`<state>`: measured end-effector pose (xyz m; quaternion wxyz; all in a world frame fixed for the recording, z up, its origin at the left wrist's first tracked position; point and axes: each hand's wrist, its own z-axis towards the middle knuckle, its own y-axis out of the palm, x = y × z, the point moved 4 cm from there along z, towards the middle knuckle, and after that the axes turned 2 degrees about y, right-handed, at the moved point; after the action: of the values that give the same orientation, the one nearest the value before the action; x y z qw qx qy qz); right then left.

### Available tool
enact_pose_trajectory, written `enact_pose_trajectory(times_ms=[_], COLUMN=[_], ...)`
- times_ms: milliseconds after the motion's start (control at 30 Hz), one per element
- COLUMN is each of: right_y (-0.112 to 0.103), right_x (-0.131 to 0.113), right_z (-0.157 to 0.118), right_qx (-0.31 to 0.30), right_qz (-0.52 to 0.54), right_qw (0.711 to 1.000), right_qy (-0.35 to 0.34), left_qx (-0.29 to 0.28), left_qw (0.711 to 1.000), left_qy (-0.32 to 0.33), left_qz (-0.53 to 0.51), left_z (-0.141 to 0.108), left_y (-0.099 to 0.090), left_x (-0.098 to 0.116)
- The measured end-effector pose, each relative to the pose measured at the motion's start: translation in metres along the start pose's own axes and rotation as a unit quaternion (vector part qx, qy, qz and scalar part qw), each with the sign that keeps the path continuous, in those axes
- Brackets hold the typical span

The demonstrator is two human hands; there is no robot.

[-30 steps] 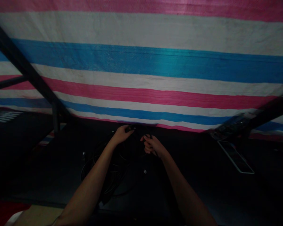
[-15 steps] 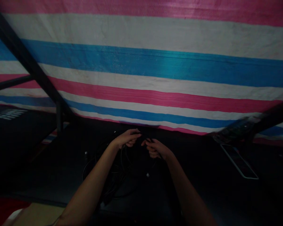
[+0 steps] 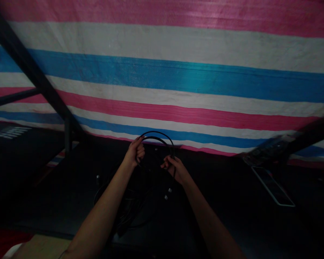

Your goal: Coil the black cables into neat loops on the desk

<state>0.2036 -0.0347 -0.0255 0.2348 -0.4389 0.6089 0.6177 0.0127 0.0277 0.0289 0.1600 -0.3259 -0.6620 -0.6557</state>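
A black cable [image 3: 157, 132] arches in a loop between my two hands. My left hand [image 3: 136, 151] is closed on its left side, fingers wrapped round it. On the loop's right side my right hand [image 3: 174, 166] pinches the cable, and a length hangs below it. Two small light connector ends [image 3: 170, 190] show beneath my right hand. More dark cable [image 3: 129, 208] lies in a tangled heap on the black surface, partly hidden behind my left forearm. Left of that forearm stands a small metallic plug end [image 3: 98, 177].
A striped pink, white and blue sheet [image 3: 162, 97] rises behind the black table [image 3: 56, 201]. A phone-like flat object [image 3: 272, 186] lies at the right, near a clear plastic bag [image 3: 272, 147]. Dark slanted bars [image 3: 24, 64] stand left and right.
The cable now forms a raised loop between my hands. My left hand has moved left and up a little, and a second light connector end shows below my right hand.
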Motion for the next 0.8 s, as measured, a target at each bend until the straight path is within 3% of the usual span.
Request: enact_pose_trajectory(times_ms=[133,300,600,700,800], right_y=[0.012,0.032,0.040,0.035,0.018], right_x=[0.012,0.028,0.026,0.019,0.011], right_z=[-0.003,-0.010,-0.010,-0.009,-0.005], right_qx=[-0.027,-0.081,-0.083,-0.038,0.078], right_qz=[0.031,-0.017,-0.023,-0.007,-0.034], right_qw=[0.999,0.996,0.996,0.999,0.996], right_qy=[0.028,0.039,0.019,0.012,-0.013], left_qx=[0.005,0.019,-0.034,-0.051,-0.060], left_qw=[0.997,0.995,0.998,0.998,0.995], left_qy=[-0.020,-0.001,0.012,0.016,-0.007], left_qz=[-0.071,-0.102,-0.048,0.022,0.075], left_z=[-0.002,-0.005,-0.007,-0.006,-0.006], left_y=[0.002,0.003,0.019,0.021,0.022], left_x=[0.002,0.003,-0.023,-0.030,-0.037])
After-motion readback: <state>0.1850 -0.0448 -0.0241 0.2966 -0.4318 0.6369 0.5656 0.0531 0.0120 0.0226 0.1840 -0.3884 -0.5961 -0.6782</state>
